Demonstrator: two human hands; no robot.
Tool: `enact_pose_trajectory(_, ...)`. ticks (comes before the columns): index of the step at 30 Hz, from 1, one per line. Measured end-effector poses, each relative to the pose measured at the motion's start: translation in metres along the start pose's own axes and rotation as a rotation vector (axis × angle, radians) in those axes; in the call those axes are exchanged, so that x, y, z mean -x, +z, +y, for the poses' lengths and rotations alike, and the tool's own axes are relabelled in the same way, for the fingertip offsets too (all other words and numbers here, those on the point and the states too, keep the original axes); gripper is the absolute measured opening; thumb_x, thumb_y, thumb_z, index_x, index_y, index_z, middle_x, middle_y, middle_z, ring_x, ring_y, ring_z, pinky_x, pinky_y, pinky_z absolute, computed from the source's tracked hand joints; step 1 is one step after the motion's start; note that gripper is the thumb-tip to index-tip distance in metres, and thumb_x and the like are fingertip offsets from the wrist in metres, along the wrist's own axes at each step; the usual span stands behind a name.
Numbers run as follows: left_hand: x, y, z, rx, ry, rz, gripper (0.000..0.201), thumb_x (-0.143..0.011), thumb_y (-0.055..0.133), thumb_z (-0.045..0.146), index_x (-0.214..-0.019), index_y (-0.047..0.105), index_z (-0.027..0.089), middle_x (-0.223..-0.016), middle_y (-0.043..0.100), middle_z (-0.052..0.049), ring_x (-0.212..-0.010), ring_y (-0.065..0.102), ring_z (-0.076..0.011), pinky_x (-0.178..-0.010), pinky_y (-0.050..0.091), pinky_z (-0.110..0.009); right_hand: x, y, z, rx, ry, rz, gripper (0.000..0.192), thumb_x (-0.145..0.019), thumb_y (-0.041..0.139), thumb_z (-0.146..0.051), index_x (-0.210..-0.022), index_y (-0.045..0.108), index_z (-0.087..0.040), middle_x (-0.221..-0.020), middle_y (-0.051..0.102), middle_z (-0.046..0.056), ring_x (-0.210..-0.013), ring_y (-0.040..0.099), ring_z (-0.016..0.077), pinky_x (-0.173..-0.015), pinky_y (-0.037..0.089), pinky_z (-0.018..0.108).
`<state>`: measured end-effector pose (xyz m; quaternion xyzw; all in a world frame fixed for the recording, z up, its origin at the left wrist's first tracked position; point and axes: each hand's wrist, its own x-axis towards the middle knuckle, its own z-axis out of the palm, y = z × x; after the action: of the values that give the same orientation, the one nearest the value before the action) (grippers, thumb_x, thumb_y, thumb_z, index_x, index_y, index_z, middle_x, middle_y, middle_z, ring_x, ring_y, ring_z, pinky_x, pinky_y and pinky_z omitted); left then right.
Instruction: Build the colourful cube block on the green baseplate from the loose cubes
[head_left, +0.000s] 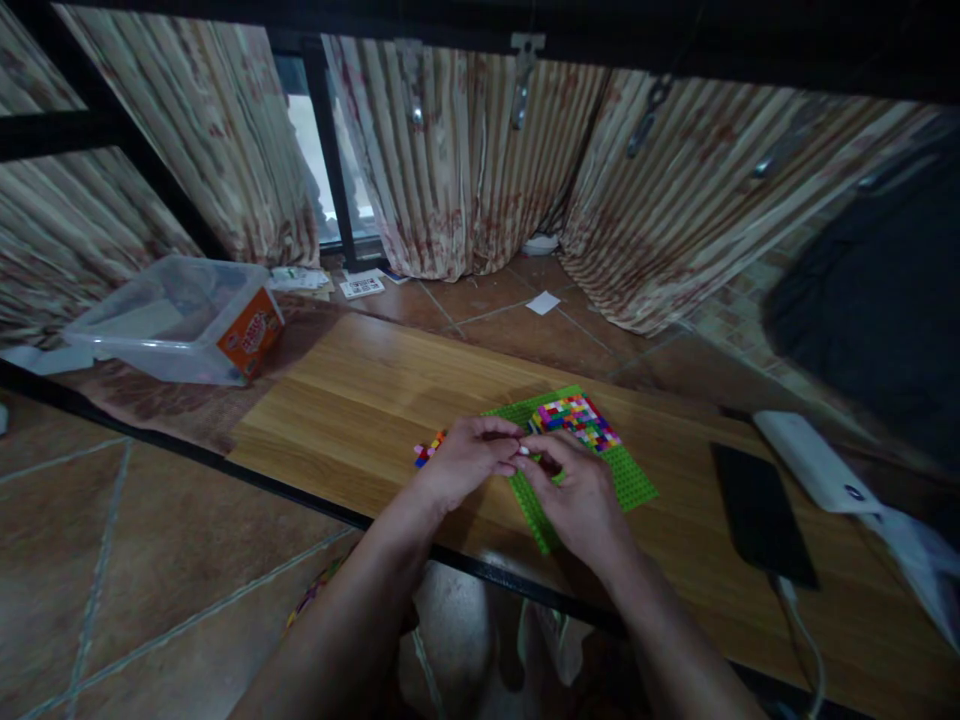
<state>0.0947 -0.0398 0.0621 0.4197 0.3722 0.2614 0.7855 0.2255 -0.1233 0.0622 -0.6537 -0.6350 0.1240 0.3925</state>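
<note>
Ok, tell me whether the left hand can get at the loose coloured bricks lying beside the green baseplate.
Probably yes. The loose bricks lie on bare table just beside the left hand, nothing between them, though its fingers meet the right hand around a small white piece.

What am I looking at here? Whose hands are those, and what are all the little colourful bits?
This picture comes from a camera worn on a person's head, so you see what they see when they look down. The two arms are their own. The left hand and right hand meet over a wooden table, and their fingers pinch a tiny pale piece between them. Just behind lies a green baseplate with a patch of colourful bricks pressed onto it. A few loose bricks sit to the left. To the right lie a black phone and a white power bank. Far left is a clear plastic tub. Curtains hang behind.
</note>
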Motion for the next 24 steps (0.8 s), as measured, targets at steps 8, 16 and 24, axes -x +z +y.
enact_pose_trajectory(8,-0.001,0.003,-0.002,-0.018,0.038,-0.048,0.021,-0.066,0.078,0.017,-0.084,0.069,0.012,-0.071,0.068,-0.001,-0.064,0.063,-0.0089,-0.068,0.05,-0.022,0.002,-0.006,0.007,-0.085,0.056,0.014,0.012,-0.089,0.055,-0.022,-0.087,0.067,-0.022,-0.086,0.067,0.003,-0.078,0.063,0.0166,-0.073,0.049,0.03)
enact_pose_trajectory(16,0.001,0.011,-0.001,0.054,0.028,-0.071,0.029,-0.063,0.081,0.019,-0.088,0.069,0.011,-0.076,0.07,-0.004,-0.069,0.065,-0.0106,-0.072,0.052,-0.026,0.004,-0.016,0.009,-0.071,0.048,0.023,0.015,-0.089,0.054,-0.026,-0.09,0.069,-0.022,-0.088,0.069,0.004,-0.08,0.065,0.0174,-0.073,0.05,0.03)
enact_pose_trajectory(24,-0.005,0.014,-0.005,0.005,0.092,-0.005,0.014,-0.069,0.072,0.011,-0.082,0.068,0.012,-0.071,0.069,-0.002,-0.065,0.064,-0.0097,-0.066,0.05,-0.023,0.005,-0.063,0.039,-0.132,0.254,0.249,0.021,-0.082,0.064,-0.037,-0.089,0.072,-0.02,-0.085,0.073,0.005,-0.075,0.066,0.0193,-0.071,0.052,0.034)
